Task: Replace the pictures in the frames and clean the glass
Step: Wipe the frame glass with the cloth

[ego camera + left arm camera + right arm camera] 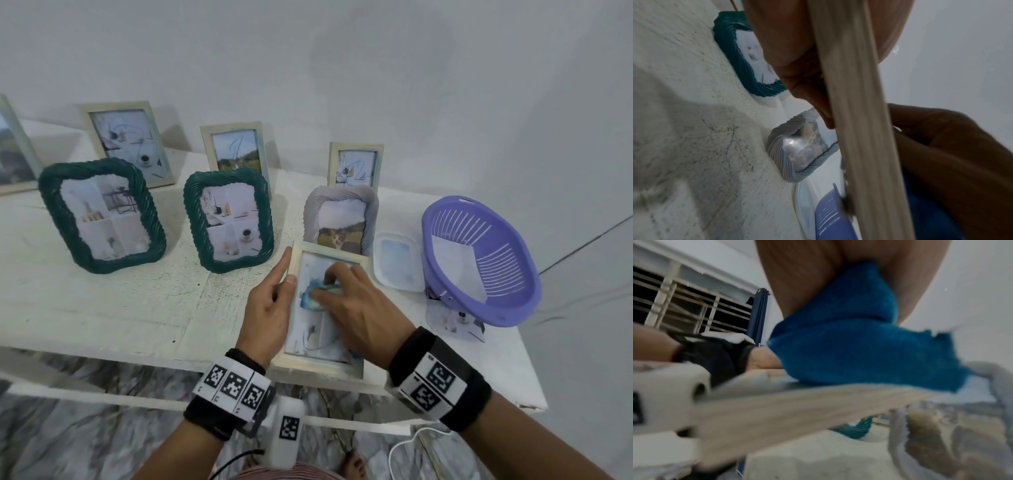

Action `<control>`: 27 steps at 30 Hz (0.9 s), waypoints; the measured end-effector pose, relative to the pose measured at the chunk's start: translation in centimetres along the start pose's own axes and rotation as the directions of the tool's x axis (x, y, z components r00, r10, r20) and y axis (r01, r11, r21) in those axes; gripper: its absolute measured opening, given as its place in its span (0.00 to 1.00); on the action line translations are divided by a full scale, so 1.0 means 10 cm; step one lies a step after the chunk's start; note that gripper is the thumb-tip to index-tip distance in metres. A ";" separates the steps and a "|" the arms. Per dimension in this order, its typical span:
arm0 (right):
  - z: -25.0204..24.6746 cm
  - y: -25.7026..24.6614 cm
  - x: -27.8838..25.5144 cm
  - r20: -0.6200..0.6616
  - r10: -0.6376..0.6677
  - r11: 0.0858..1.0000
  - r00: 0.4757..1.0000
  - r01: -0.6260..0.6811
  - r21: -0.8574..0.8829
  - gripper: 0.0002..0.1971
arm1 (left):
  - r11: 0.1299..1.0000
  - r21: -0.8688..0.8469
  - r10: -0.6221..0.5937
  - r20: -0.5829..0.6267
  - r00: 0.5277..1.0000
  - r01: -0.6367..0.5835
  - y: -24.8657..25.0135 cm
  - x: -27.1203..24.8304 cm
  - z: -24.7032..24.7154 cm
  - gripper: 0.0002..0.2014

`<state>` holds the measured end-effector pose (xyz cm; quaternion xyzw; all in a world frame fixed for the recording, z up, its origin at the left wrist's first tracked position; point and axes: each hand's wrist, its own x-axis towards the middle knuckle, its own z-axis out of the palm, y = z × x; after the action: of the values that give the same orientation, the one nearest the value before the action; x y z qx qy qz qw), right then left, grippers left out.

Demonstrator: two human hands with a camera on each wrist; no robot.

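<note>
A pale wooden picture frame [318, 365] is tilted up at the table's front edge. My left hand [287, 270] grips its left side, thumb on the front and index finger straight along the edge. My right hand [330, 286] holds a bunched blue cloth [310, 299] and presses it on the glass over the picture. The left wrist view shows the frame's edge [855, 113] between my fingers [789, 48]. In the right wrist view the blue cloth [859, 345] sits on the frame [797, 405], held between thumb and fingers.
Two green rope frames [102, 216] [228, 219] and a grey one [342, 219] stand mid-table, with wooden frames [126, 144] along the wall. To the right are a white plastic tray [399, 262], a purple basket [479, 260] holding paper and a loose picture [455, 320].
</note>
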<state>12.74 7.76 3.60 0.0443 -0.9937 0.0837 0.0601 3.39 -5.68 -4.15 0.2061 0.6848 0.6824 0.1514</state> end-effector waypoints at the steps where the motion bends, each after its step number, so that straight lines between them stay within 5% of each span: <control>1: 0.00 -0.05 0.02 0.002 -0.015 1.000 1.000 0.015 -0.011 0.13 | 1.000 -0.009 -0.007 0.010 1.000 0.007 0.01 0.01 -0.01 0.22; 7: 0.00 -0.13 -0.24 0.189 -0.202 0.979 0.961 0.194 0.063 0.12 | 0.998 -0.032 -0.046 -0.010 0.999 0.046 -0.05 0.06 -0.12 0.21; 13: -0.04 0.06 -0.06 0.016 0.013 0.996 1.000 -0.012 -0.090 0.11 | 0.999 -0.028 -0.031 -0.023 0.999 0.031 -0.05 0.09 -0.11 0.22; 19: 0.03 -0.21 -0.25 0.165 -0.197 0.979 0.966 0.184 0.088 0.12 | 0.999 -0.009 -0.032 0.002 0.999 0.032 -0.08 0.10 -0.13 0.22; 27: -0.01 -0.08 -0.14 0.085 -0.131 0.990 0.988 0.125 0.071 0.11 | 0.999 -0.018 -0.030 -0.004 1.000 0.030 -0.05 0.12 -0.11 0.22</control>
<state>14.23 7.09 3.62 0.1138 -0.9872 0.1100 0.0195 1.78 -6.11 -4.52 0.1931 0.6821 0.6865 0.1621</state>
